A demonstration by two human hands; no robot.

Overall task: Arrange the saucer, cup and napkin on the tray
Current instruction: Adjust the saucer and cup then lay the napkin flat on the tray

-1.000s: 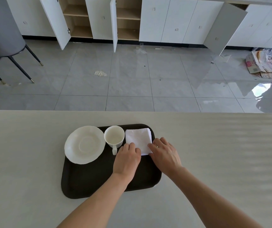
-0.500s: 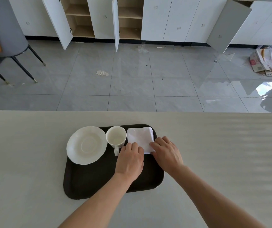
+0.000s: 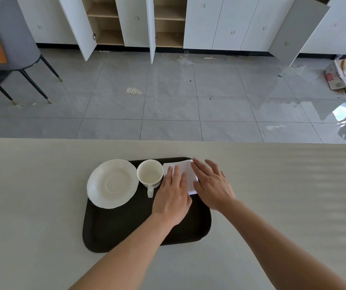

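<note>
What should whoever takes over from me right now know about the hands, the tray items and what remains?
Left hand: open, flat, fingers on the folded white paper napkin.
Right hand: open, flat, on the napkin's right edge.
Dark rectangular plastic tray: holds the white scalloped ceramic saucer at far left, the white ceramic cup in the middle beside it with its handle pointing near, and the napkin at far right.
Done: all three are on the tray.
Left: probably only squaring the napkin, then lifting the hands away.

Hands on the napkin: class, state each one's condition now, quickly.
Left hand: open, flat on the napkin.
Right hand: open, flat on its right edge.
</note>
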